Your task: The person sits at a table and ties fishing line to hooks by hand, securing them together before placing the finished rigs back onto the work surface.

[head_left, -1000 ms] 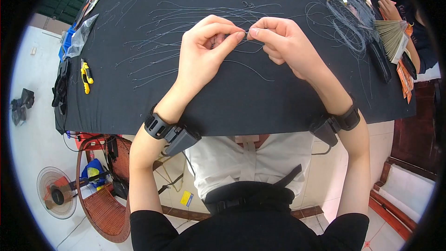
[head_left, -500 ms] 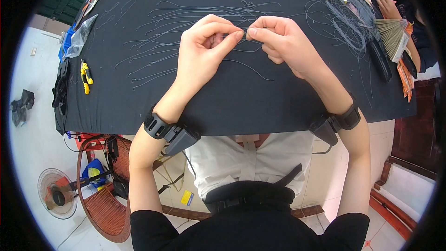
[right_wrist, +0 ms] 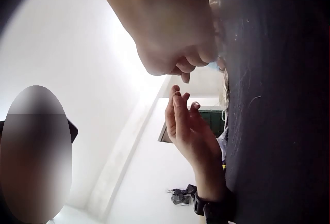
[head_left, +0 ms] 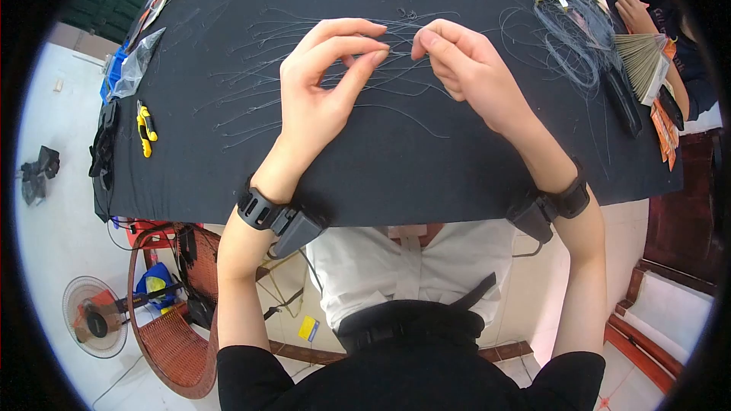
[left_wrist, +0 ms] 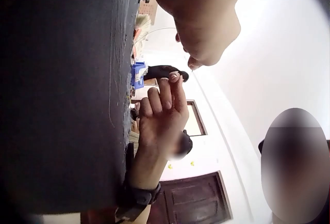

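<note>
Fine grey lines [head_left: 255,106] with small loops at their ends lie in a loose row on the black cloth, running beneath both hands. The left hand [head_left: 316,95] is raised over them, index finger lifted and thumb tip near the middle fingertip; nothing is clearly visible between them. Across a small gap the right hand [head_left: 476,76] pinches thumb against index finger, apparently on a line too thin to follow. The right wrist view shows the left hand [right_wrist: 193,136] with its fingers apart. In the left wrist view the right hand's [left_wrist: 162,113] thumb and index tips meet.
Yellow-handled pliers [head_left: 145,129] and a clear plastic bag [head_left: 137,65] lie at the left. A tangled bundle of line [head_left: 571,38], a fan of cards [head_left: 641,65] and a dark case [head_left: 623,103] occupy the right, beside another person's hands [head_left: 630,7].
The left hand has drawn slightly left, away from the right hand, and its index finger has lifted from the thumb. The right hand has turned slightly, its fingers still together.
</note>
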Demonstrator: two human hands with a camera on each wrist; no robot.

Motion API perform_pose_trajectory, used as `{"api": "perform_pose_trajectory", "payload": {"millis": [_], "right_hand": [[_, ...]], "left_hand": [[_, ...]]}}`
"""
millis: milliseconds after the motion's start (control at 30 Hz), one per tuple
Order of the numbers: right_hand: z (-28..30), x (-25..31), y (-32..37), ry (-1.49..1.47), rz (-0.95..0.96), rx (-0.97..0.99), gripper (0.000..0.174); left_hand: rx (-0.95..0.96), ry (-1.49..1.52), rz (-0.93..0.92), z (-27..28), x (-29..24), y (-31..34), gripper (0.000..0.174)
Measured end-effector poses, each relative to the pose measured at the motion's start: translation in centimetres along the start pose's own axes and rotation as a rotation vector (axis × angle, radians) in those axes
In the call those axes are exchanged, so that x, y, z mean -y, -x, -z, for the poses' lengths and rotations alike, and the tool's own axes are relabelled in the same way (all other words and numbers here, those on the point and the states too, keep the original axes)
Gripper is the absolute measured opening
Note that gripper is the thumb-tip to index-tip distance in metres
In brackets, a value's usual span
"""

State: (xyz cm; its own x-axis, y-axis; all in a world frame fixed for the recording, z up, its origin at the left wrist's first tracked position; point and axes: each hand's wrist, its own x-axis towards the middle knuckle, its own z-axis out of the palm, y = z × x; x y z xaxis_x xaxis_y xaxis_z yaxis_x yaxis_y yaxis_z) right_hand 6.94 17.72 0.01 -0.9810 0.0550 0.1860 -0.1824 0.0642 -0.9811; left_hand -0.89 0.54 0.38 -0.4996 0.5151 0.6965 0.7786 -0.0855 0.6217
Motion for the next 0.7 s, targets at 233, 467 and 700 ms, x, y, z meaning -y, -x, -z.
{"api": "perform_pose_trajectory", "payload": {"millis": [233,467,700], "right_hand": [[-0.05,0.02,0.08,0.255,0.236,-0.053,0.024],[-0.41,-0.15,0.39,0.191,0.256,-0.014,0.018],[-0.53,-0.26,0.38,0.18,0.302,-0.005,0.018]], "left_hand": [[0.021,-0.14,-0.181,0.39,-0.84,-0.19,0.013],[0.025,-0.183,-0.188,0.52,-1.1,-0.1,0.014],[0.035,-0.191,-0.254,0.53,-0.92,-0.29,0.015]]}}
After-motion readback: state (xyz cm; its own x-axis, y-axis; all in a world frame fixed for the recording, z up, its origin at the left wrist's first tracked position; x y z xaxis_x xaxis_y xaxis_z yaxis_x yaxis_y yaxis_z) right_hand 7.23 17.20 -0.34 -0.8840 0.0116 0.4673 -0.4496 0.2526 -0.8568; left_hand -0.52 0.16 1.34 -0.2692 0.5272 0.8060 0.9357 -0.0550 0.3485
